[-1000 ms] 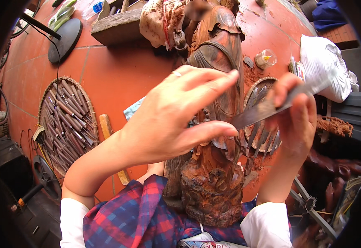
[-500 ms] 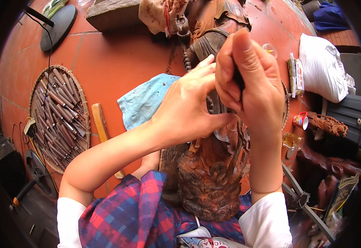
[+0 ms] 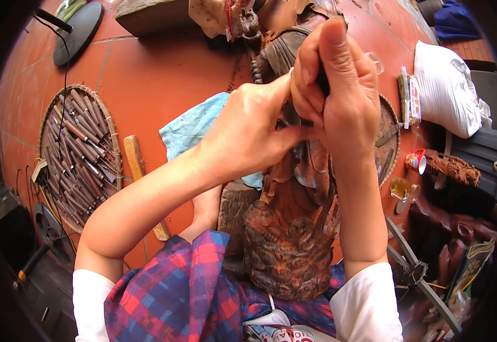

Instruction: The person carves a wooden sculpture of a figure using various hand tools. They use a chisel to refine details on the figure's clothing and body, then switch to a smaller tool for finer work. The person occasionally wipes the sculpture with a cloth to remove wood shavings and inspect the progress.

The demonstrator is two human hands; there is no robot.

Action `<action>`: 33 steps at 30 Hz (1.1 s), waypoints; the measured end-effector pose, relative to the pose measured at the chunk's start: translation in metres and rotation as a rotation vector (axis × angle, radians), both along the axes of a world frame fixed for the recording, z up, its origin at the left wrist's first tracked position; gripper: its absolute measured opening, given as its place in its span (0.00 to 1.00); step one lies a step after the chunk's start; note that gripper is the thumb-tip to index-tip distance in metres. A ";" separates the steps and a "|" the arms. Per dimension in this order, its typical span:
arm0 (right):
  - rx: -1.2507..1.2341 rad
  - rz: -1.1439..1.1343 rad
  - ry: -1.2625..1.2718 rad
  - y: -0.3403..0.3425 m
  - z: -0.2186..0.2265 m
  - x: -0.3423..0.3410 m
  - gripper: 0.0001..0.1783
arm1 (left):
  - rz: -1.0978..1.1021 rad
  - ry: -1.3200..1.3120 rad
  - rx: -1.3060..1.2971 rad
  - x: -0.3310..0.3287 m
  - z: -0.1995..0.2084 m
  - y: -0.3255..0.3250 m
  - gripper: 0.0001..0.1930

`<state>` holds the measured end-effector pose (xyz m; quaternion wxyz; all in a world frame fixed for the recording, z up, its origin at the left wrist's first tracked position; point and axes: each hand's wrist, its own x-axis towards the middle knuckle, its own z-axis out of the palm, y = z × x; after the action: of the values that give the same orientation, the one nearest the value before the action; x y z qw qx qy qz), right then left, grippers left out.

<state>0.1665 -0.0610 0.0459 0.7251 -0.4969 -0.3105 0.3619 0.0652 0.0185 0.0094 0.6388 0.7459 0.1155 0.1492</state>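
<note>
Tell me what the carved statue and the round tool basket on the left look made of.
Carved statue: apparently wood, reddish-brown and darker, slightly glossy; its streaks resemble grain. Round tool basket: probably bamboo or cane, dull tan, judging by its bound rim.

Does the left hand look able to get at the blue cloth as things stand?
Probably yes: the blue cloth shows just left of the left hand, its upper part uncovered. The left forearm crosses its lower part, and the hand would likely first have to leave the right hand.
</note>
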 end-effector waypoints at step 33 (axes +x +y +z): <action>-0.035 -0.089 -0.039 0.010 -0.003 0.011 0.26 | -0.032 -0.078 0.220 0.009 -0.005 0.013 0.15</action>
<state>0.1778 -0.0513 0.0433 0.7253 -0.5297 -0.2960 0.3251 0.0742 0.0320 0.0042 0.5594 0.8069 0.0615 0.1795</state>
